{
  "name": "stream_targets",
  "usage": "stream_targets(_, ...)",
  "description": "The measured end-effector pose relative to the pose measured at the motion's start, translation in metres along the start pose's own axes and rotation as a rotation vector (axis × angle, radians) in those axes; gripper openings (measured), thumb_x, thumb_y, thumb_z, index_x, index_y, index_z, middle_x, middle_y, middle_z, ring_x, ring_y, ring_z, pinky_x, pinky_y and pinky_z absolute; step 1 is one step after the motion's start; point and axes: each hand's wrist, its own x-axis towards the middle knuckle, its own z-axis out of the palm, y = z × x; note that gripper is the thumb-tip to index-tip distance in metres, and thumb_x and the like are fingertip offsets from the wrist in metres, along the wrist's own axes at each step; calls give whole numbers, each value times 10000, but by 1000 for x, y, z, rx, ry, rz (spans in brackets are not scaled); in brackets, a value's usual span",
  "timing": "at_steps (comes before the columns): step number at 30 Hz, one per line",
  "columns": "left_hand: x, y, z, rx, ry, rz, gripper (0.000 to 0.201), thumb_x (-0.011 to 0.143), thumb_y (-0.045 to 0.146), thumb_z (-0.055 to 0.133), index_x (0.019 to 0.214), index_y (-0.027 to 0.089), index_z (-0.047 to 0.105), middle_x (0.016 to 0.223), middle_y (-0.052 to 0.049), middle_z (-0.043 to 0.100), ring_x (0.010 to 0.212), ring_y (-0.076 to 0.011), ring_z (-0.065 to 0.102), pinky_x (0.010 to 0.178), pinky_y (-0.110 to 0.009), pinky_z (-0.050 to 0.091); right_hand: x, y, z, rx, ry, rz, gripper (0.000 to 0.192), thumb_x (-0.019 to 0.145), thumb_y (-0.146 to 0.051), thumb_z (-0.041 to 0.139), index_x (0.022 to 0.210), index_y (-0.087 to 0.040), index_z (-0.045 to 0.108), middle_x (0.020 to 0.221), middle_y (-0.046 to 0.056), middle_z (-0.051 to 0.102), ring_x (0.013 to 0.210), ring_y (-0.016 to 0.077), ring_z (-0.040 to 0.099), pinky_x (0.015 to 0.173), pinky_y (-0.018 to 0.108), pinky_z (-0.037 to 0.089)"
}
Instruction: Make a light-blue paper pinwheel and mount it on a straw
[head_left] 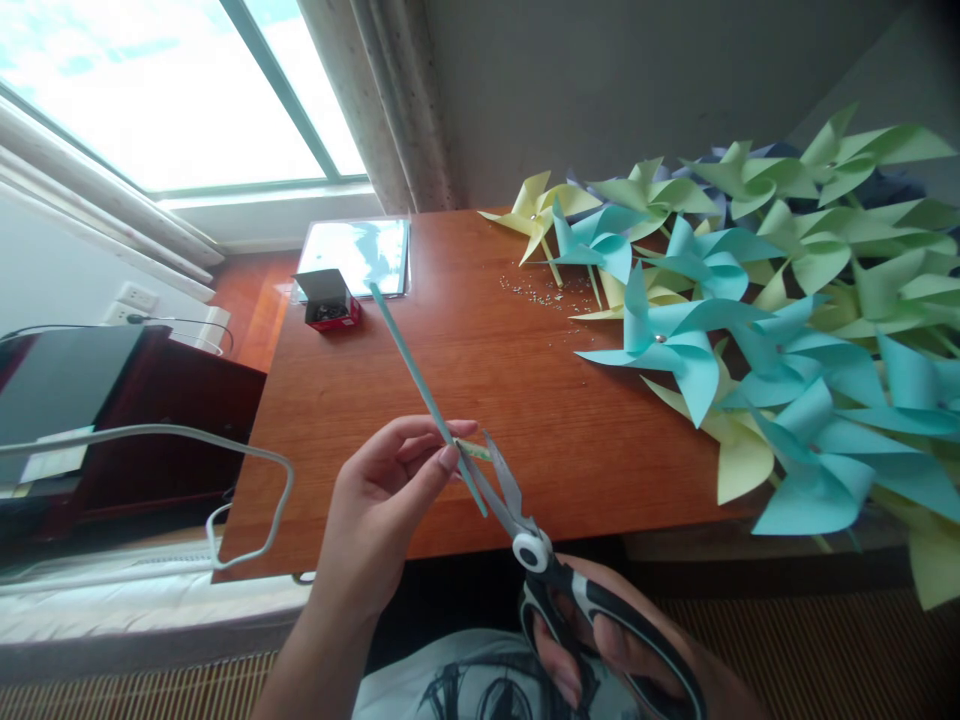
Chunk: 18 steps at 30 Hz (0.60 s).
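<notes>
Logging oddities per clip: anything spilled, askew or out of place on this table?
Yes. Tiny silver bits lie scattered loose on the wooden table, beside the pinwheels, while the small open box sits apart near the far edge. The pinwheels are heaped untidily. Otherwise, the left hand pinches a teal strip at the scissors.

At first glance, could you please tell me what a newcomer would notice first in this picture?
The heap of blue, green and yellow paper pinwheels filling the right side of the wooden table stands out first. In front, the left hand pinches a thin blue stick, and the right hand has scissors with open blades at its lower end. A small open box sits at the far left of the table.
</notes>
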Motion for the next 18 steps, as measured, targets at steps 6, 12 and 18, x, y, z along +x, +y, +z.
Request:
stream_targets(6, 2, 1, -2, -21, 65, 33, 197, 796, 248, 827, 958, 196, 729, 1071, -103, 797, 918, -248, 755, 768, -294, 563, -7, -12, 2, -137, 103, 69, 652, 694, -808, 660, 1044, -258, 685, 799, 27, 603, 686, 195, 506, 656, 299, 400)
stream_targets(12, 4, 3, -2, -59, 36, -17, 158, 834, 237, 795, 959, 184, 715, 1075, -99, 795, 881, -188, 740, 735, -233, 541, 9, -6, -22, -234, 75, -189, 699, 562, -776, 806, 987, -239, 666, 787, 23, 614, 643, 172, 497, 582, 278, 428)
stream_targets(18, -1, 2, 9, -73, -70, -151, 148, 842, 250, 790, 937, 175, 704, 1084, -98, 791, 860, -166, 713, 728, -221, 538, 55, -30, -1, -410, 577, -616, 369, 771, -392, 818, 1038, -236, 617, 1012, 44, 672, 867, 202, 595, 844, 342, 516)
